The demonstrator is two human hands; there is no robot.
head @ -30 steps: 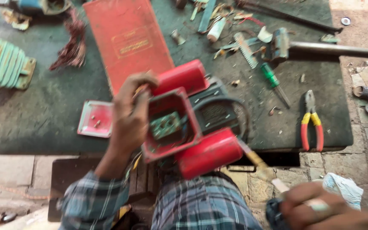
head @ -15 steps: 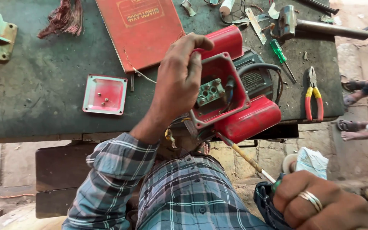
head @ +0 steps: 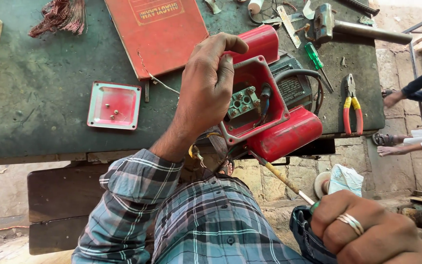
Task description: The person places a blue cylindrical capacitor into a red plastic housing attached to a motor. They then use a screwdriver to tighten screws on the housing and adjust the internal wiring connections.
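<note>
Your left hand point(head: 206, 93) grip curled around red motor terminal box point(head: 255, 100) rim, right hand point(head: 372, 232) fist closed on screwdriver point(head: 282, 178), red cover plate point(head: 114, 105) on desk point(head: 40, 98).

Bare bench point(head: 40, 107) left of lid point(head: 114, 105); pliers point(head: 350, 105) perhaps crowd right.

One head-worn camera looks steeply down from close above onto the dark green worn tabletop point(head: 50, 117) and the person's own lap.
</note>
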